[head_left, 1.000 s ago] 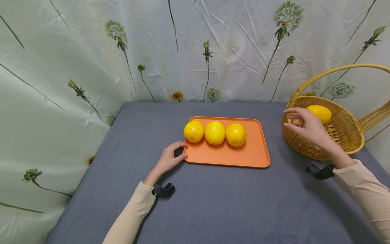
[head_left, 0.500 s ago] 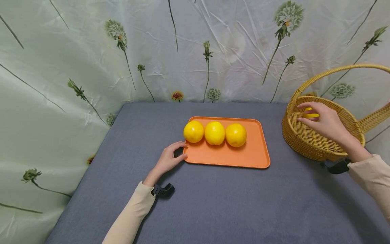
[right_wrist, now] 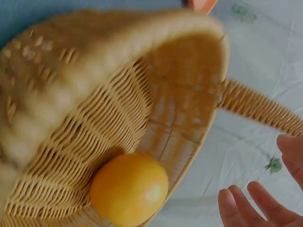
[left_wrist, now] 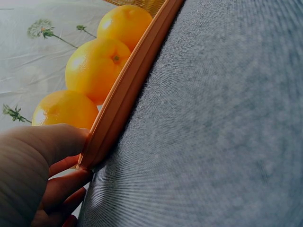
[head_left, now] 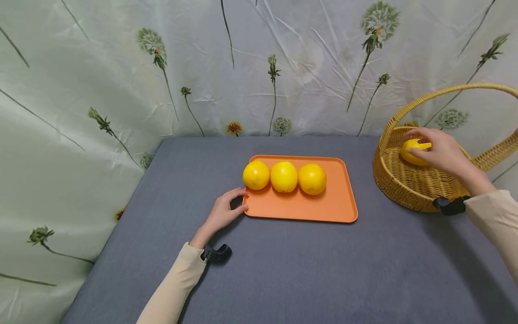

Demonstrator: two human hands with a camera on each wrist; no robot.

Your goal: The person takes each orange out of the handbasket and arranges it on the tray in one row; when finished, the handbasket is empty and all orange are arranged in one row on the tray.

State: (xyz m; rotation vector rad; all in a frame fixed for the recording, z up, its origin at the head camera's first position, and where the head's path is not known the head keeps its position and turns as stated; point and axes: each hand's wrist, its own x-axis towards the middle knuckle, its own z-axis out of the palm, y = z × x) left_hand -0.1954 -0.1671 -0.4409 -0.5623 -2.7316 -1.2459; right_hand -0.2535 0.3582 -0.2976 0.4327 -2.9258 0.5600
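Note:
Three yellow-orange oranges (head_left: 284, 177) sit in a row along the far left part of an orange tray (head_left: 299, 209). My left hand (head_left: 222, 210) rests at the tray's left edge. In the left wrist view its thumb (left_wrist: 66, 142) touches the rim by the corner, the other fingers lower down. Over the wicker basket (head_left: 390, 189) at the right is my right hand (head_left: 442, 150), fingers spread and bent. Another orange (right_wrist: 130, 189) lies inside the basket, partly covered by this hand in the head view. The right wrist view shows the fingers (right_wrist: 267, 208) apart from that orange.
The basket's tall arched handle (head_left: 445, 92) rises above the right hand. A grey-blue cloth (head_left: 307, 270) covers the table. Behind the table hangs a pale curtain (head_left: 226, 90) with a flower print.
My right hand has moved right and away, over the basket. The orange there was beside the hand, then mostly hidden, and now shows at its fingertips. The left hand and tray have stayed put.

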